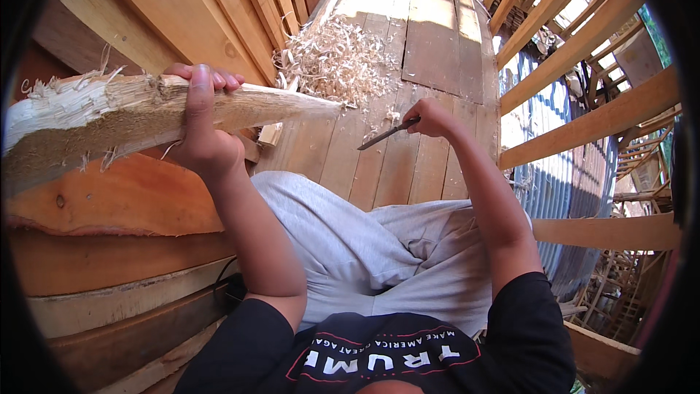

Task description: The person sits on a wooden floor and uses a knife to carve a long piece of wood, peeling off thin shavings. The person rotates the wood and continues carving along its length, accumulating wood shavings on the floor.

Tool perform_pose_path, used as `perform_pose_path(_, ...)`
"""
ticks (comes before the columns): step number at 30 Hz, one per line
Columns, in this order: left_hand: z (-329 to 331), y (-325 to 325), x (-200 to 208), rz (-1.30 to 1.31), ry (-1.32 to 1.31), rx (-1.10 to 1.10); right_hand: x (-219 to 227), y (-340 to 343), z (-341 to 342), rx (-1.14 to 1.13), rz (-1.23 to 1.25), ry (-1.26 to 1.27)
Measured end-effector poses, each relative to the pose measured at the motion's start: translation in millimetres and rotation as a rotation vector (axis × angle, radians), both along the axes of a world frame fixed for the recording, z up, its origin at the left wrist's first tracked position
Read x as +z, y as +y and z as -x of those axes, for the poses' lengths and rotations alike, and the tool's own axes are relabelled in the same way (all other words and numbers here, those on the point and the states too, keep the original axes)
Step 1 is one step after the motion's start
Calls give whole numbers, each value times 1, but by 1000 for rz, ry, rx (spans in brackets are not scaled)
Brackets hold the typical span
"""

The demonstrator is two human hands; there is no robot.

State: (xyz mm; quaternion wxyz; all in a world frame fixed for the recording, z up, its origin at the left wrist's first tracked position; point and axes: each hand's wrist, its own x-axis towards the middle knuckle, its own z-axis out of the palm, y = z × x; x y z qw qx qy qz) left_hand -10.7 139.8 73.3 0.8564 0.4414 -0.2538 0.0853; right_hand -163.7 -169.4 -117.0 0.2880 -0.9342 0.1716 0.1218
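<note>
the left hand (206, 130) is clasping a rough, pale timber (87, 115), its thumb lying across the top and its fingers curling over the far edge. the timber is stretching in from the left and tapering toward a heap of curly shavings (337, 58); splintery fibres are sticking out along its thicker part. across from it, the right hand (435, 118) is closing in a fist round 1 end of a dark, narrow knife (385, 136). the knife's tip is pointing left and back toward the person, hanging apart from the timber, with the plank floor (328, 157) showing beneath. a few loose curls are lying near the right hand. below the 2 arms, grey trousers (343, 241) are covering the legs, folds bunching at the lap. boards (124, 11) are lining the left side, and on the right wooden rails (594, 131) are standing before a corrugated metal sheet (558, 193).
</note>
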Motion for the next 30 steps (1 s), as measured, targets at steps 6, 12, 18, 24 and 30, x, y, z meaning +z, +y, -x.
perform_pose_path(6, -13, -9, -18, -78, -24, 15, -46, -10, 41, 108, -103, -2)
perform_pose_path(12, -10, -13, -17, -137, -31, 10, -67, -29, 25, -399, 11, -235)
perform_pose_path(18, -12, -11, -21, -148, -22, 31, -43, -52, 28, -274, -167, -192)
perform_pose_path(24, -12, -18, -24, -149, -30, -5, -59, -72, 52, -478, 7, -197)
perform_pose_path(30, -10, -13, -20, -164, -39, 13, -40, -55, 36, -310, -161, -111)
